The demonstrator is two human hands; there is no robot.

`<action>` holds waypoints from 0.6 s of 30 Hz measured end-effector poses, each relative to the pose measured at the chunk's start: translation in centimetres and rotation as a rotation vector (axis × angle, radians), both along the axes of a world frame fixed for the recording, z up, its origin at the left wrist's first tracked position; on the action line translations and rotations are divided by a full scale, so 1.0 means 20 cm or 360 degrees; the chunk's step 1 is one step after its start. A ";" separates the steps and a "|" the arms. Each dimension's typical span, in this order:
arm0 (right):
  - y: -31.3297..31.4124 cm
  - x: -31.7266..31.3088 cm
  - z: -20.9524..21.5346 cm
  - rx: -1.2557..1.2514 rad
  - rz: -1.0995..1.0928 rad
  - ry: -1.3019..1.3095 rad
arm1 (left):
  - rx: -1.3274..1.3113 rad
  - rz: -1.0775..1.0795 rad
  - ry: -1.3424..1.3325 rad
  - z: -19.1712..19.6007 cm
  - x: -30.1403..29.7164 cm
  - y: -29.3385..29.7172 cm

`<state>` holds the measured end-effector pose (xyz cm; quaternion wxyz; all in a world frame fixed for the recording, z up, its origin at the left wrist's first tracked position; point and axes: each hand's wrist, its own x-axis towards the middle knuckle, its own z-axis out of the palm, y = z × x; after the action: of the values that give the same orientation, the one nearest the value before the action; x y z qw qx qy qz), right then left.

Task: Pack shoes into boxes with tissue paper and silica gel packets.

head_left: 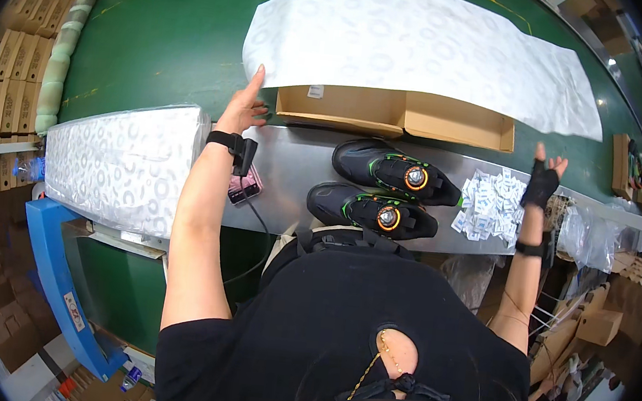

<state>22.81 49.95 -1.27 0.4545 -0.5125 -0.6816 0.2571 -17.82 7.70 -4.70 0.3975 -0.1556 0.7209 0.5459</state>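
A white sheet of wrapping paper (423, 47) with a grey pattern spreads over the open brown cardboard box (339, 107), hiding most of it. My left hand (243, 108) is open at the sheet's near left corner, one finger stretched up against its edge. Below the sheet's right end my right hand (544, 181), in a black fingerless glove, is open with its fingers apart, holding nothing. Between my arms, a black shoe (371, 167) and a second black shoe (359, 208) with green trim and round orange-ringed dials lie side by side on the metal ledge (295, 151).
Small white packets (492, 207) are heaped beside my right wrist. A stack of patterned paper (121, 164) lies at left, above a blue frame (56, 266). A pink device (246, 185) with a cable sits by my left forearm. Cardboard boxes (16, 82) fill shelves at far left.
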 end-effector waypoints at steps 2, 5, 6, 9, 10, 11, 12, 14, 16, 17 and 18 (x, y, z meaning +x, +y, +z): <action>-0.43 -0.04 0.16 0.0525 0.0558 -0.0601 | 0.0124 -0.0118 -0.0064 0.00 0.02 0.03; -0.81 0.02 0.04 0.0238 0.1837 -0.0839 | 0.0400 -0.0275 -0.0132 -0.03 0.05 0.15; -0.98 -0.04 0.11 0.0913 0.2110 -0.0655 | 0.0519 -0.0248 -0.0128 -0.05 0.07 0.17; -1.18 -0.02 0.04 0.0974 0.2148 -0.1306 | 0.0532 -0.0308 -0.0140 -0.03 0.19 0.23; -1.20 -0.04 0.01 0.1147 0.1982 -0.1345 | 0.0466 -0.0400 -0.0116 -0.02 0.23 0.25; -1.21 -0.07 0.04 0.1036 0.1997 -0.1428 | 0.0486 -0.0427 -0.0112 -0.03 0.27 0.26; -1.20 -0.13 0.08 0.0922 0.2009 -0.1508 | 0.0491 -0.0434 -0.0114 -0.05 0.29 0.28; -1.17 -0.24 0.16 0.0900 0.2063 -0.1359 | 0.0523 -0.0464 -0.0101 -0.07 0.30 0.30; -1.16 -0.30 0.33 0.0832 0.2184 -0.1341 | 0.0523 -0.0486 -0.0060 -0.09 0.28 0.26; -1.13 -0.33 0.42 0.0776 0.2199 -0.1284 | 0.0462 -0.0389 -0.0017 -0.12 0.25 0.23; -1.10 -0.36 0.49 0.0717 0.2217 -0.1228 | 0.0401 -0.0290 0.0024 -0.14 0.24 0.19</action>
<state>15.54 27.89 8.54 0.0171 0.0783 -0.9865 0.1430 -13.09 11.59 -7.56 0.4564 -0.0345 0.6609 0.5948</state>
